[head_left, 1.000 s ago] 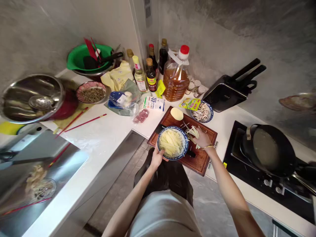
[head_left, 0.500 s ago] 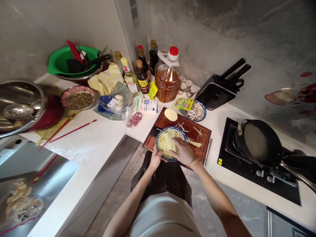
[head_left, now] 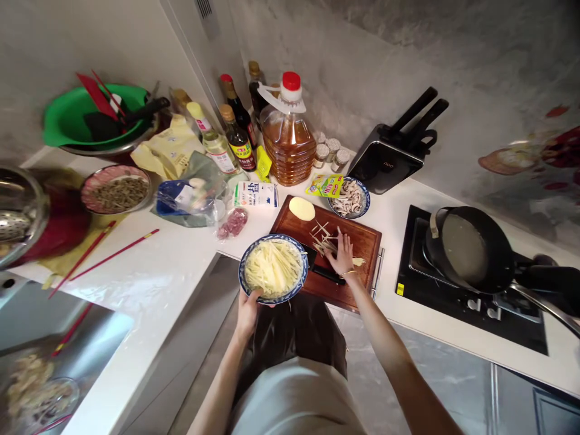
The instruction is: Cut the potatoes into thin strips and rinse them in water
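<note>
I'd cup your right hand [head_left: 341, 257] and sweep those loose shreds [head_left: 321, 232] into one pile, minding the black handle [head_left: 328, 275] just left of your wrist. Hold the blue-rimmed bowl [head_left: 241, 272] level too, it's heaped. Your left hand [head_left: 248, 311] has it pinched at the near edge, thumb over the rim, lower center of frame. Right fingers are spread over the cutting board [head_left: 362, 232], right of center; most shreds lie just left of them. Can't tell what's under the palm.
</note>
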A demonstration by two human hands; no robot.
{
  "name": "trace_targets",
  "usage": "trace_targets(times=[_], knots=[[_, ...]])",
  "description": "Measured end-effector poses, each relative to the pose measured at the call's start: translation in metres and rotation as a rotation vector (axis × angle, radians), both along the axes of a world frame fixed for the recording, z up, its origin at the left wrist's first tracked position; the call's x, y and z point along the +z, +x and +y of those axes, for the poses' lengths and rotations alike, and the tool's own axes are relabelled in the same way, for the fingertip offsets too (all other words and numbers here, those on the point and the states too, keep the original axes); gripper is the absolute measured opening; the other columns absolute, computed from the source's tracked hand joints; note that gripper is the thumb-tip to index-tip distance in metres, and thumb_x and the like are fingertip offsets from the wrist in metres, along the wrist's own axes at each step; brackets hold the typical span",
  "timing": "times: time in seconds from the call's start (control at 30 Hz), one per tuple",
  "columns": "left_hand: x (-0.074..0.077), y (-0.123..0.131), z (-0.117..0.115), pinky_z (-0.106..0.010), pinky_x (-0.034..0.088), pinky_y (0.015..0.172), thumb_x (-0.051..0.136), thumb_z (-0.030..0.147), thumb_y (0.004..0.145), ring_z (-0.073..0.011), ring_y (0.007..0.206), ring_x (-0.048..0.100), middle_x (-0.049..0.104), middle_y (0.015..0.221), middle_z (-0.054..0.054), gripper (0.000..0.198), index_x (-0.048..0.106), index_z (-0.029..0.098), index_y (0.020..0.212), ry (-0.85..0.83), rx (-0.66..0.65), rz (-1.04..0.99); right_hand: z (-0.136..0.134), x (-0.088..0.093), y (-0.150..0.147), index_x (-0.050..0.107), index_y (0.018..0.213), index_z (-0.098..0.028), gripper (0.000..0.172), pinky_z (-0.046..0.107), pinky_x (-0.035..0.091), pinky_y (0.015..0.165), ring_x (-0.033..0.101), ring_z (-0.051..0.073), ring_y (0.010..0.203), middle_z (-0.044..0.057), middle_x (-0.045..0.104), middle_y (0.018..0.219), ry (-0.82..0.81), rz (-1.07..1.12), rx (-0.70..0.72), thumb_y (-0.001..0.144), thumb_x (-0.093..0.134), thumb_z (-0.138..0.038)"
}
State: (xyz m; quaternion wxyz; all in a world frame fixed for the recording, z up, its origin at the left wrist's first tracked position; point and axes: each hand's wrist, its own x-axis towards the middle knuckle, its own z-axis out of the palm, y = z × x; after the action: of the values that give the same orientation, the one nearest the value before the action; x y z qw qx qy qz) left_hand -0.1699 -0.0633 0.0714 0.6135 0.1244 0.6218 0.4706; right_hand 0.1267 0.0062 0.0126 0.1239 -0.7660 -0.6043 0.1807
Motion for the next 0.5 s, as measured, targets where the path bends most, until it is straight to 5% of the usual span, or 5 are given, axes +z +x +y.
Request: trace_targets(times=[0.13, 0.27, 0.5], knots=[[-0.003, -0.004, 0.0, -0.023, 0.052, 0.049, 0.064, 0.019, 0.062, -0.0113, 0.057, 0.059, 0.063, 0.086, 0.002, 0.044, 0.054, 0.022, 0.105, 0.01, 0.002, 0.008, 0.03, 0.014, -0.019, 0.028, 0.143, -0.026, 0.06, 0.052, 0.022, 0.106, 0.026, 0.028, 0.133, 0.008, 0.038, 0.142, 0.068, -0.049, 0.089, 0.086, 0.04, -0.043], [-0.005, -0.004, 0.001, -0.022, 0.052, 0.049, 0.064, 0.02, 0.062, -0.0114, 0.057, 0.06, 0.062, 0.088, 0.001, 0.045, 0.054, 0.022, 0.106, 0.018, 0.001, 0.015, 0.064, 0.018, -0.01, 0.035, 0.139, -0.027, 0.061, 0.052, 0.015, 0.11, 0.015, 0.026, 0.138, 0.002, 0.028, 0.149, -0.077, -0.002, 0.46, 0.08, 0.049, -0.033], [-0.002, 0.004, 0.002, -0.024, 0.052, 0.05, 0.063, 0.02, 0.06, -0.0118, 0.059, 0.06, 0.063, 0.087, 0.001, 0.044, 0.055, 0.021, 0.103, 0.008, 0.021, -0.012, 0.03, 0.018, 0.009, 0.041, 0.135, -0.019, 0.067, 0.047, 0.019, 0.109, 0.028, 0.025, 0.133, 0.01, 0.039, 0.142, 0.0, 0.084, 0.675, 0.073, 0.061, -0.034]])
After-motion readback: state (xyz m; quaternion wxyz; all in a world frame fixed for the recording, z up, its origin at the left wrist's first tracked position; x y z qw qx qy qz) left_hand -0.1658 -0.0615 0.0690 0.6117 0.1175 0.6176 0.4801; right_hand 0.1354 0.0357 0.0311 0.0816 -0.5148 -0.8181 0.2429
